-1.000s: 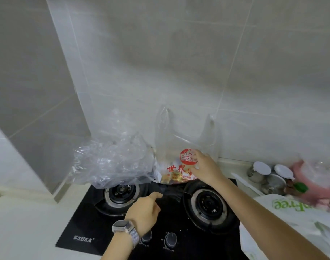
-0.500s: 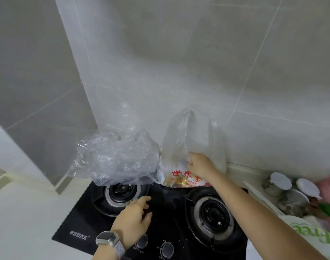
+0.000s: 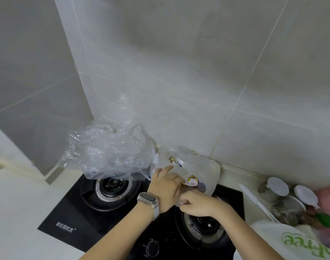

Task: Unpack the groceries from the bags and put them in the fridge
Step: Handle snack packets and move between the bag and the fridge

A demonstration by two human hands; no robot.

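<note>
A translucent plastic grocery bag (image 3: 196, 166) lies slumped at the back of the black gas hob (image 3: 96, 214), against the tiled wall. Packaged items with yellow and blue print show through it. My left hand (image 3: 165, 186), with a watch on its wrist, reaches into the bag's mouth with fingers extended over the plastic. My right hand (image 3: 196, 204) pinches the bag's near edge just above the right burner (image 3: 205, 228). A crumpled clear plastic bag (image 3: 107, 152) sits over the left burner (image 3: 111, 186), to the left of both hands.
Two white-lidded jars (image 3: 276, 188) and other kitchen items stand on the counter at right. A white bag with green lettering (image 3: 295, 243) lies at the lower right corner. Pale countertop (image 3: 15, 212) stretches to the left of the hob. Control knobs (image 3: 152, 248) sit at the hob's front.
The grocery bag has collapsed from upright to slumped. My left hand moved from the hob's front up to the bag's mouth. My right hand shifted down to the bag's near edge.
</note>
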